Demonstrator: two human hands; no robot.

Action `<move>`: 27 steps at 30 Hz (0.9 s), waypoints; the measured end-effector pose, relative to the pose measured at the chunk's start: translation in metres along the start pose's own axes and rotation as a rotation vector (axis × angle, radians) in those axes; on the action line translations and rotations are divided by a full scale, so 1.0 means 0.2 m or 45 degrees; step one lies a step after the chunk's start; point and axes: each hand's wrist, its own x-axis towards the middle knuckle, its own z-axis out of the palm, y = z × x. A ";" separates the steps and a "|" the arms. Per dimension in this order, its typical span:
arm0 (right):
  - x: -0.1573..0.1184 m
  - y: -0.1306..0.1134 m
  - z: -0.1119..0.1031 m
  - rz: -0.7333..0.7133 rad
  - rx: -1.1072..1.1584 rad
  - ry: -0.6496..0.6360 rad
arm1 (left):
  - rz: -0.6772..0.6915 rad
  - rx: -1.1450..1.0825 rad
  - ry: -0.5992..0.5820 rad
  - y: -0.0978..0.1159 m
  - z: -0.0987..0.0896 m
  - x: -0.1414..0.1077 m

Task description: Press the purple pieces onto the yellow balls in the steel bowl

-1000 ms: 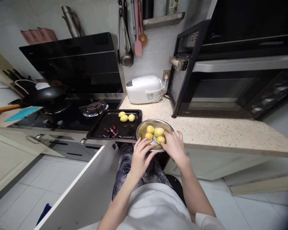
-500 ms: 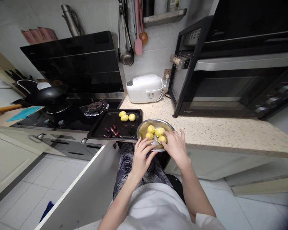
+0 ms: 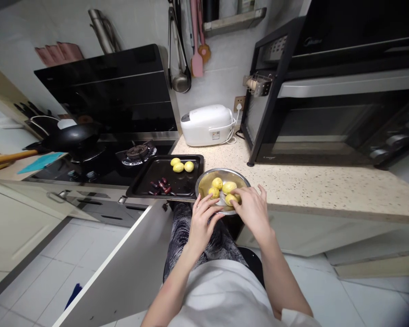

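Observation:
A steel bowl (image 3: 204, 180) at the counter's front edge holds several yellow fruits. My right hand (image 3: 252, 206) reaches over its right rim, thumb and fingers closed round the nearest yellow fruit (image 3: 230, 200). My left hand (image 3: 203, 222) is at the bowl's front left rim, fingers spread and holding no fruit. Left of the bowl lies a black tray (image 3: 146, 175) with three yellow fruits (image 3: 178, 167) at its back and several small dark red fruits (image 3: 162, 185) nearer its front.
A white appliance (image 3: 206, 127) stands behind the bowl. On the right is a large oven (image 3: 320, 131). The stove (image 3: 112, 168), with a black wok (image 3: 71, 137), is at the left. An open cabinet door (image 3: 122, 268) juts out below the tray.
The view has shifted slightly, moving the scene a little to the right in the left part of the picture. Both hands keep nearly the same place at the bowl.

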 end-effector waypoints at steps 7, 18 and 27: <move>-0.05 -0.03 -0.03 -0.127 0.234 0.086 | -0.013 0.020 -0.016 -0.01 -0.01 0.00; -0.26 -0.03 0.03 -0.269 0.455 0.312 | -0.049 0.172 0.161 -0.22 -0.20 0.22; -0.27 -0.07 0.02 -0.335 0.455 0.381 | -0.504 0.813 -0.296 -0.69 -0.26 0.65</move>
